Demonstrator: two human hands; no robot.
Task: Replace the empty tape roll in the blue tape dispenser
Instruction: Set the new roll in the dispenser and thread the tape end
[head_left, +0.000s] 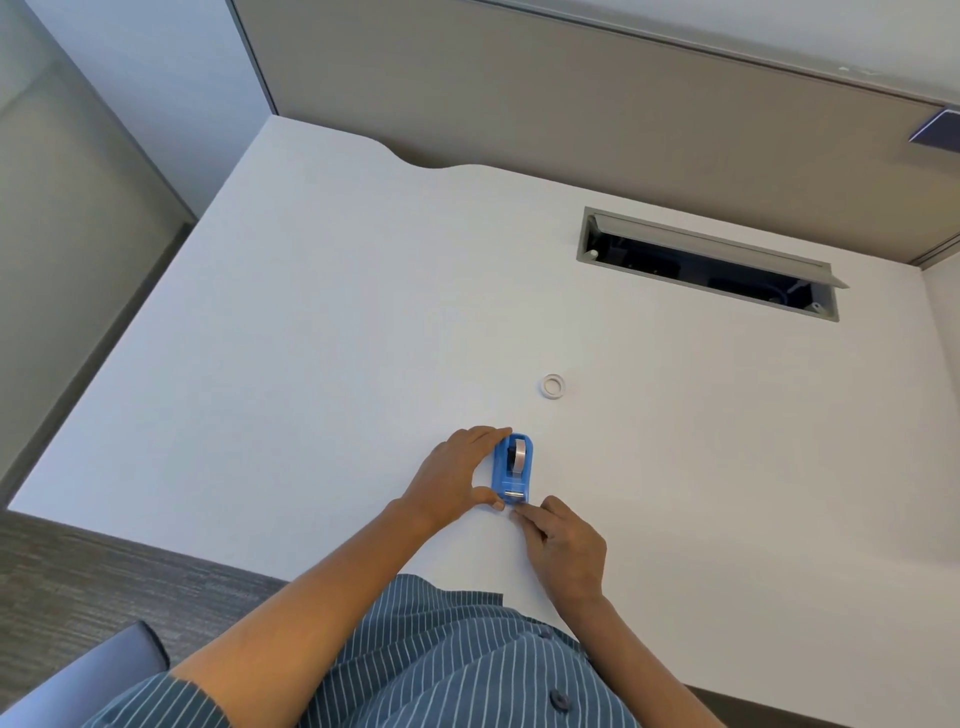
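Note:
The blue tape dispenser (511, 470) stands on the white desk (311, 338), with a roll (518, 453) seated in its cradle. My left hand (454, 475) wraps its left side, index finger at the far end and thumb at the near corner. My right hand (563, 545) lies just below the dispenser's near end, thumb and index fingertips pinched together at the cutter; whether tape is between them is too small to tell. A small white ring, a bare tape core (554, 385), lies flat on the desk beyond the dispenser and a little to the right.
An open cable hatch (706, 265) with a raised grey flap is set into the desk at the back right. A beige partition (519, 93) runs behind the desk. A chair edge (104, 670) and carpet sit at the lower left.

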